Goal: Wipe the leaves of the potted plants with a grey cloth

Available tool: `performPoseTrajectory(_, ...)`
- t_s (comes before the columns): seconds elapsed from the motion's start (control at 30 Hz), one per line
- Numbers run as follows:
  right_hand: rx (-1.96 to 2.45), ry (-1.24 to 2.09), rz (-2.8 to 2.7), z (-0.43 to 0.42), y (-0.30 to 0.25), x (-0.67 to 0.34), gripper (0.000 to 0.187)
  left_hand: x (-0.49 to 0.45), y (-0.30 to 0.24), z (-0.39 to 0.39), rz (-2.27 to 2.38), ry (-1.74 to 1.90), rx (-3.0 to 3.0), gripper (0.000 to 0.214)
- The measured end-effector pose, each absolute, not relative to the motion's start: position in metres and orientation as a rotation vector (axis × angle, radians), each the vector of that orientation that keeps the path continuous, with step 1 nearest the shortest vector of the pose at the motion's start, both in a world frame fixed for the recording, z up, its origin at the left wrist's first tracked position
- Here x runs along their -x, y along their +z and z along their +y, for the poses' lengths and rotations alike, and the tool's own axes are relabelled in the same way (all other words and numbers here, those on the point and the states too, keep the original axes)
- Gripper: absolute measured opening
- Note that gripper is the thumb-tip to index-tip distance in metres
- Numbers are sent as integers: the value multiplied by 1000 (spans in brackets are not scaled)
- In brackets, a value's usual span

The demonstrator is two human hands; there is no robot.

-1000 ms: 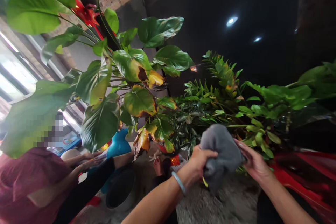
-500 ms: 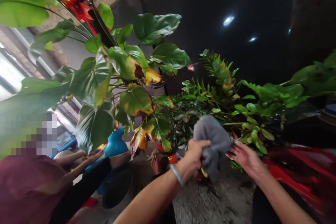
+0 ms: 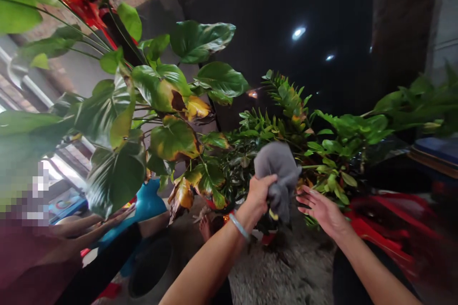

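Observation:
A bunched grey cloth (image 3: 275, 167) hangs in my left hand (image 3: 259, 195), whose fingers are wrapped round its left side; a pale bangle circles that wrist. My right hand (image 3: 318, 207) is just to the right of the cloth, palm turned toward it, fingers spread and apart from it. Behind both hands stand leafy potted plants. A low plant with small green leaves (image 3: 336, 162) is closest to my right hand. Left of the cloth, a large-leaved plant (image 3: 175, 138) carries several leaves with yellow and brown edges.
At the left sits a person in a dark red top (image 3: 32, 257), beside a turquoise vase-shaped object (image 3: 148, 198) and a dark bucket (image 3: 152, 264). Red bags or plastic (image 3: 386, 228) lie at the right. A dark glossy panel (image 3: 322, 5) rises behind the plants.
My view has turned slightly right, so the plants appear farther left. My right hand has drawn away from the cloth and its fingers have spread; the left still grips it.

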State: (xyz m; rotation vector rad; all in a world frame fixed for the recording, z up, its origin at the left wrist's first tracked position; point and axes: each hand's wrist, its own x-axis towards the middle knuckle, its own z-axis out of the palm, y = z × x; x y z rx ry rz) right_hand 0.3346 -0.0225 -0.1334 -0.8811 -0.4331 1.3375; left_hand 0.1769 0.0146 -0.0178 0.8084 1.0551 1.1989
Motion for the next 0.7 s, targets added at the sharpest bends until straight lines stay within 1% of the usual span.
performPoseTrajectory(0.07, 920, 1358, -427, -23, -134, -334, 21, -170, -43, -7, 1134, 1026, -822, 16)
performPoseTrajectory(0.13, 965, 1371, -417, -24, -133, -334, 22, -160, -54, -28, 1132, 889, -834, 16)
performPoseTrajectory(0.23, 940, 1362, -428, -26, -130, -333, 27, -150, -40, -39, 1050, 817, -874, 21)
performPoseTrajectory(0.3, 918, 1333, -427, -26, -128, -332, 27, -152, -19, -28, 983, 896, -911, 25)
performPoseTrajectory(0.4, 942, 1309, -407, -23, -129, -332, 28, -161, 7, 1, 889, 1170, -884, 29)
performPoseTrajectory(0.47, 955, 1315, -412, -19, -134, -330, 30, -166, 8, 14, 891, 1304, -820, 28)
performPoseTrajectory(0.5, 962, 1322, -422, -18, -137, -329, 30, -167, 2, 16, 929, 1311, -798, 26)
performPoseTrajectory(0.6, 983, 1363, -463, -15, -146, -324, 25, -162, -28, 0, 1072, 1078, -803, 22)
performPoseTrajectory(0.7, 989, 1405, -484, -16, -151, -319, 24, -148, -48, -26, 1121, 836, -791, 24)
